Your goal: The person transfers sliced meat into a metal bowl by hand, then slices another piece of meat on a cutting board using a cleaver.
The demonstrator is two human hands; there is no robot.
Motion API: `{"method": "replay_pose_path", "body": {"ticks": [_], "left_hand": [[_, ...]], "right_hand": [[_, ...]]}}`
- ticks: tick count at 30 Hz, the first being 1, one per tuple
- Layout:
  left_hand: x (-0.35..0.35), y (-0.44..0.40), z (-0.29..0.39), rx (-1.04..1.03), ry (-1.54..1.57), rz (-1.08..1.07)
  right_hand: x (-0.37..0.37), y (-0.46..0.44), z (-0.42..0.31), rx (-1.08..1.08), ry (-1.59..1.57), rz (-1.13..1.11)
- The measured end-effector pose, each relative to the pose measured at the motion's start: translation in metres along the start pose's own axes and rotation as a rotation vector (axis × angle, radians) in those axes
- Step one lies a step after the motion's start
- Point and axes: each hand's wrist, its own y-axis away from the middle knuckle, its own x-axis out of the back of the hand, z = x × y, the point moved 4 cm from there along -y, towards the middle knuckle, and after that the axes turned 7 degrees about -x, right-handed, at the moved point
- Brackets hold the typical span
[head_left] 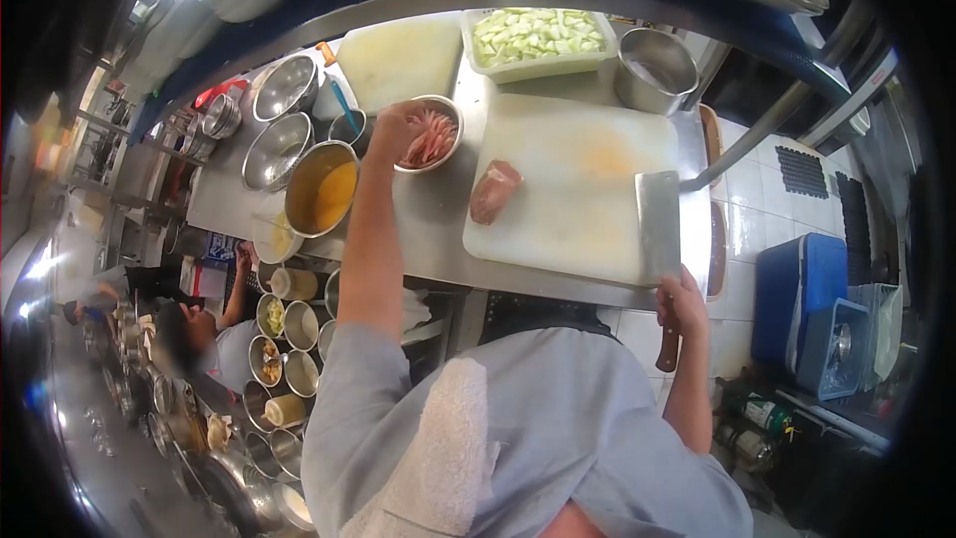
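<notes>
My left hand (391, 130) is at the left side of a metal bowl (458, 130) of sliced raw meat strips (431, 136). Its fingers reach over the rim toward the strips, but they are too unclear to show whether they grip any. At the right, my right hand (680, 304) is closed around the wooden handle of a cleaver (658, 224). The cleaver's broad blade rests flat on the right edge of a white cutting board (568, 219). On the board's left part lies a piece of raw meat (495, 192), apart from both hands.
A tub of chopped pale green vegetable (543, 37) and a steel pot (655, 70) stand behind the board. Left are a second board (398, 60), a pot of yellow liquid (321, 189) and steel colanders (279, 151). Another person (214, 339) works at lower left. A blue cooler (797, 294) stands right.
</notes>
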Motion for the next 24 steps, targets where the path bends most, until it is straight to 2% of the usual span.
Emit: {"method": "replay_pose_path", "body": {"ticks": [2, 4, 5, 7, 9, 11, 14, 17, 20, 23, 24], "left_hand": [[-0.001, -0.001, -0.015, -0.01, 0.041, 0.043], [0.005, 0.008, 0.012, 0.0, 0.062, 0.105], [-0.003, 0.016, 0.019, 0.111, 0.131, 0.2], [-0.017, 0.031, 0.084, -0.187, 0.017, 0.049], [-0.051, 0.077, 0.134, 0.077, 0.131, -0.259], [-0.076, 0.107, 0.137, -0.107, -0.192, -0.125], [-0.102, 0.111, 0.118, -0.008, 0.056, 0.014], [-0.104, 0.106, 0.125, -0.031, 0.208, -0.088], [-0.105, 0.11, 0.157, 0.052, 0.669, -0.369], [-0.111, 0.105, 0.184, -0.191, 0.648, -0.399], [-0.115, 0.106, 0.187, -0.238, 0.596, -0.348]], "right_hand": [[0.0, -0.001, -0.004, -0.011, 0.002, 0.008], [0.0, -0.001, -0.005, 0.021, 0.017, 0.006], [0.001, -0.002, -0.004, 0.021, 0.019, 0.009], [0.0, -0.002, -0.006, 0.014, 0.021, 0.026], [-0.003, 0.001, -0.01, 0.0, 0.029, 0.044], [-0.004, 0.002, -0.01, -0.007, 0.023, 0.056], [-0.005, 0.0, -0.008, 0.036, 0.037, 0.033], [-0.005, 0.001, -0.011, 0.048, 0.047, 0.034], [-0.007, 0.006, -0.012, 0.031, 0.05, 0.062], [-0.009, 0.002, -0.013, 0.065, 0.079, 0.057], [-0.009, 0.002, -0.012, 0.08, 0.091, 0.054]]}}
